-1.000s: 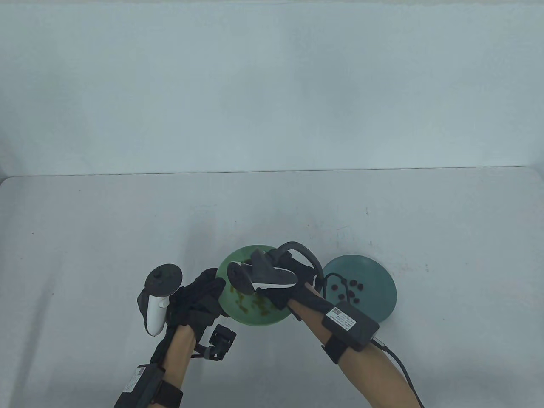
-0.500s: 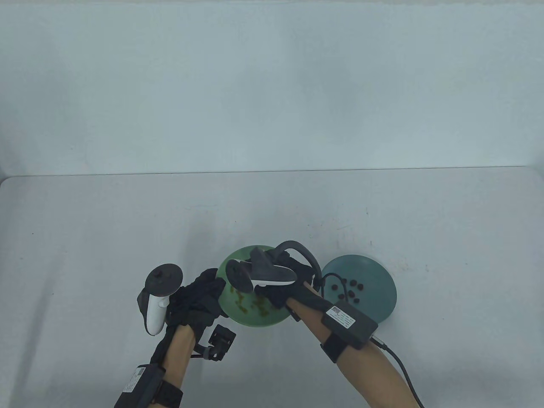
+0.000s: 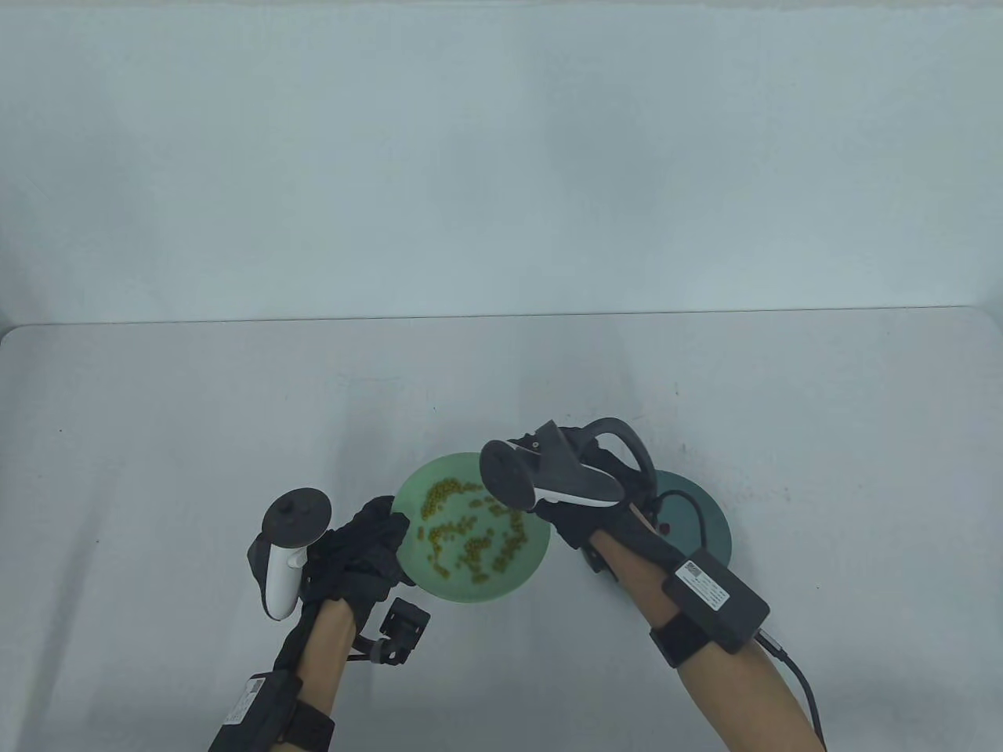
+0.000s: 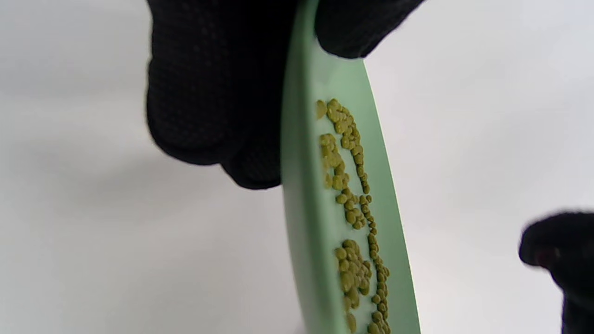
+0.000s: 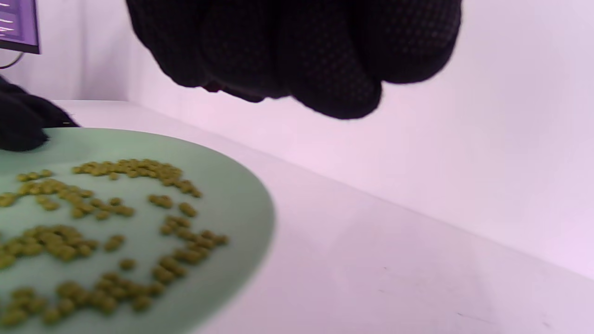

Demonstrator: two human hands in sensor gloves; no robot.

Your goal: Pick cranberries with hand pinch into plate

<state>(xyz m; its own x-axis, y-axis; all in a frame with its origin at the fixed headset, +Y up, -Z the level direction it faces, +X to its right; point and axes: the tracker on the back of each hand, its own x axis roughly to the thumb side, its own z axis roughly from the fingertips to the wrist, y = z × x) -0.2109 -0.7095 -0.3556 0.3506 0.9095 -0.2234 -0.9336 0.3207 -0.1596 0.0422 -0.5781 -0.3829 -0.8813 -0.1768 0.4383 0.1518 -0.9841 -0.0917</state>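
Table view: the left hand point(image 3: 356, 548) grips the 9 o'clock rim of the light green plate point(image 3: 407, 501), apparently to steady it while the other hand picks. That plate carries a scatter of small yellow-green beads point(image 3: 470, 536). The right hand point(image 3: 595, 509) hangs between this plate and the darker teal plate point(image 3: 709, 525) at 3 o'clock, its tracker point(image 3: 548, 478) overlapping the green plate's 2 o'clock edge. The hand and forearm cover most of the teal plate, so no cranberries can be made out there from this view. Whether the right fingers carry one cannot be told from above. Both plates sit on the tabletop point(image 3: 157, 470) near the 6 o'clock edge.

Left wrist view: the green plate point(image 4: 306, 195) is seen edge-on. The left fingers point(image 4: 209, 93) lie under and outside the rim and the thumb point(image 4: 352, 23) presses on top, a pinch on the plate itself, holding it in place. At 4 o'clock a dark fingertip of the right hand point(image 4: 557, 250) shows what may be a reddish speck; too blurred to be sure.

Right wrist view: the right fingers point(image 5: 297, 55) are bunched together at 12 o'clock, above the tabletop just off the green plate point(image 5: 241, 204). That closed bunch suits carrying a small berry, but none shows. The left hand point(image 5: 23, 120) is at 9 o'clock, on the rim.
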